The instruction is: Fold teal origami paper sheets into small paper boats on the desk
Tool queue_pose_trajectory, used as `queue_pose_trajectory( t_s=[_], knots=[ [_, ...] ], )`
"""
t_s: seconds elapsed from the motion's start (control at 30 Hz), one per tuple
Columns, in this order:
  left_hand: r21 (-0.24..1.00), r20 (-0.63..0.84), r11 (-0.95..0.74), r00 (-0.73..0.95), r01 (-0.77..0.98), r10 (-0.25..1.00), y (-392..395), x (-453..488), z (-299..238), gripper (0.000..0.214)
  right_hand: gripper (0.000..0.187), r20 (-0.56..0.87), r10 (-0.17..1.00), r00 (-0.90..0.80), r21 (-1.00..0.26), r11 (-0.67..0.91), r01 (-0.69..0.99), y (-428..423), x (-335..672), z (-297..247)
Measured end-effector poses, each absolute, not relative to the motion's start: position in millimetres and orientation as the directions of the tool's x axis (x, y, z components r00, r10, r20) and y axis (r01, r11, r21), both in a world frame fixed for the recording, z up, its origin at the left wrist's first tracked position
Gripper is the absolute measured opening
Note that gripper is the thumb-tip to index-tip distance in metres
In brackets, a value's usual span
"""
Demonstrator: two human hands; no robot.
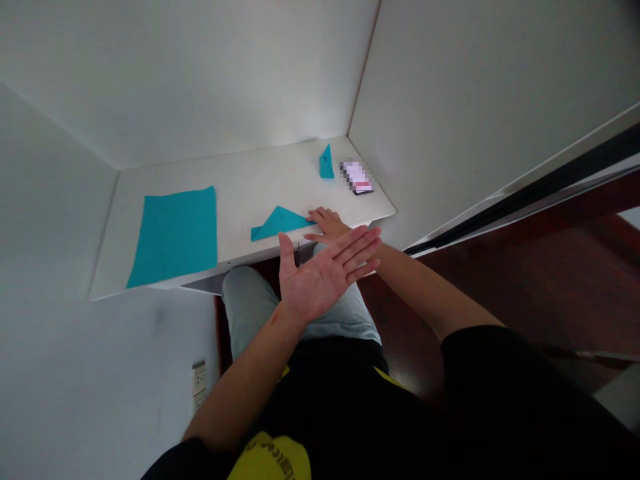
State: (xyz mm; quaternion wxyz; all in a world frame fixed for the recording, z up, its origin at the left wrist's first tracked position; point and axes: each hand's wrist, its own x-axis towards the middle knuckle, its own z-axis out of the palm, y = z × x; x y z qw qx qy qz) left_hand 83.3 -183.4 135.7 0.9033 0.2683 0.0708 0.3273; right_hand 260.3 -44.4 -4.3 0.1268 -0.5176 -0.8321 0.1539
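Observation:
My left hand (325,273) is held up over my lap, palm facing me, fingers stretched out and thumb apart, with nothing in it. Behind it, my right hand (327,225) lies on the front edge of the white desk, its fingertips touching the right tip of a folded blue paper (281,221). The hand's fingers are spread rather than closed. That paper has a triangular peak in the middle and a narrow band along its bottom left. Part of my right wrist is hidden by the raised left hand.
A flat stack or sheet of blue paper (176,233) lies on the left of the white desk (240,183). At the back right stand a small folded blue paper piece (327,163) and a phone (357,177) with a lit screen. Walls enclose the desk behind and at both sides.

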Motion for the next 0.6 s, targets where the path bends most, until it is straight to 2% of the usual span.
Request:
queue_pose_trajectory(
  t_s=[0.27, 0.4, 0.5, 0.6],
  knots=[
    [0.597, 0.013, 0.623, 0.783, -0.505, 0.622, -195.0, 79.9, 108.5, 0.116, 0.073, -0.011, 0.881, -0.473, -0.364, 0.437, 0.823, -31.1, 267.1, -14.3],
    [0.650, 0.030, 0.546, 0.736, -0.529, 0.677, -187.1, 71.6, 105.4, 0.123, 0.069, -0.011, 0.889, -0.458, -0.354, 0.425, 0.833, -28.8, 264.9, -17.6],
    [0.806, 0.008, 0.366, 0.627, -0.465, 0.779, -161.7, 51.2, 98.9, 0.113, 0.063, -0.031, 0.904, -0.427, -0.319, 0.395, 0.861, -27.1, 262.0, -19.7],
    [0.968, 0.078, 0.021, 0.380, -0.250, 0.922, -119.9, 16.6, 76.5, 0.099, 0.068, -0.013, 0.905, -0.425, -0.300, 0.402, 0.865, -27.7, 260.6, -20.4]
  ],
)
